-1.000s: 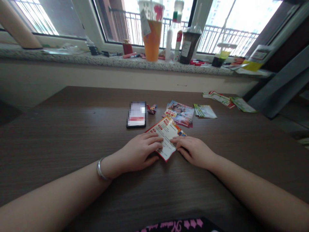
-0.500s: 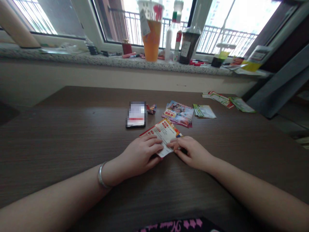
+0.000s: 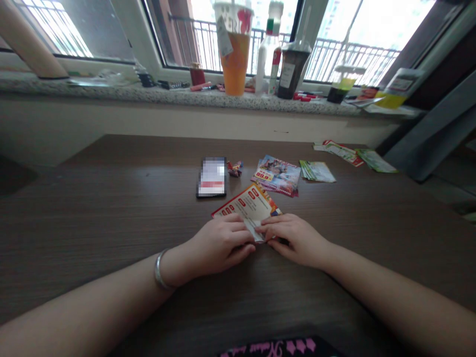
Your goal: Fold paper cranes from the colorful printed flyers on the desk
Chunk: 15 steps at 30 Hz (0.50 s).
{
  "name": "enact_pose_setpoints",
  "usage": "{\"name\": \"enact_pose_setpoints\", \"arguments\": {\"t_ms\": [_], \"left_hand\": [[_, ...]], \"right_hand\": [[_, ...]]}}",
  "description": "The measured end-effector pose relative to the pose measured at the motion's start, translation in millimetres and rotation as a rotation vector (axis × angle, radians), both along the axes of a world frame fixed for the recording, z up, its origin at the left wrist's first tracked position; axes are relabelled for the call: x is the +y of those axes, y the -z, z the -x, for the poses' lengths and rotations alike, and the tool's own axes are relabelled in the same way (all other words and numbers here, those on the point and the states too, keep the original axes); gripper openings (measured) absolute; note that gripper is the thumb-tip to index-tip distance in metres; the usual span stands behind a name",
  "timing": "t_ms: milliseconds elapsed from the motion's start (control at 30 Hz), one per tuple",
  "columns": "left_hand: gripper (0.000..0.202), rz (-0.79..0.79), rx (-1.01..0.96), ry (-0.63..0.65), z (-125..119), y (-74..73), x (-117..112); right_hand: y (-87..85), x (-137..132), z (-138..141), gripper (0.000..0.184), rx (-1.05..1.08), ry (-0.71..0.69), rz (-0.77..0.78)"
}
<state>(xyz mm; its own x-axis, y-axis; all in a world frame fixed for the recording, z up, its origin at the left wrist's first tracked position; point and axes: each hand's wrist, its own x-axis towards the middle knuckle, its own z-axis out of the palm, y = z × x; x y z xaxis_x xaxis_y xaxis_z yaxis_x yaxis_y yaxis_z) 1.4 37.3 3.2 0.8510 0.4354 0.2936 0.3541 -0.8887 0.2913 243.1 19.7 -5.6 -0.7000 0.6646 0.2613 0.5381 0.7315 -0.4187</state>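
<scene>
A printed paper leaflet, cream with red labels and a red and orange border, lies slanted on the table between my hands. My left hand, with a silver bangle at the wrist, grips its lower left part, fingers on top and thumb along the near edge. Opposite it, my right hand pinches the near right edge with bent fingers. The leaflet's near corner looks bent up between the fingertips, and both hands partly hide it. Just beyond lies a small stack of colourful flyers.
A phone and a small folded paper piece lie beyond the leaflet. Green and white papers and more strips sit at the back right. Cups and bottles, including an orange drink, line the windowsill.
My right fingers have come further over the leaflet's near corner, and my left hand has slid slightly toward me and right. The leaflet's near part now looks more bent. The view has shifted slightly.
</scene>
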Motion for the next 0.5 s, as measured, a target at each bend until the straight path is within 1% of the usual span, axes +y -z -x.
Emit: {"name": "enact_pose_setpoints", "arguments": {"t_ms": [200,333,433,500], "left_hand": [[0.021,0.081,-0.042,-0.115,1,-0.4,5],[0.019,0.148,-0.055,-0.110,2,-0.7,9],[0.018,0.166,-0.098,-0.102,3,2.2,12],[0.016,0.156,-0.117,-0.137,5,5.4,14]], "right_hand": [[-0.9,2,0,0.020,0.025,-0.046,0.022],[-0.9,3,-1,0.016,0.058,-0.070,0.038],[1.9,3,-3,0.013,0.095,-0.036,0.042],[4.5,3,-4,0.014,0.108,0.004,0.043]]}}
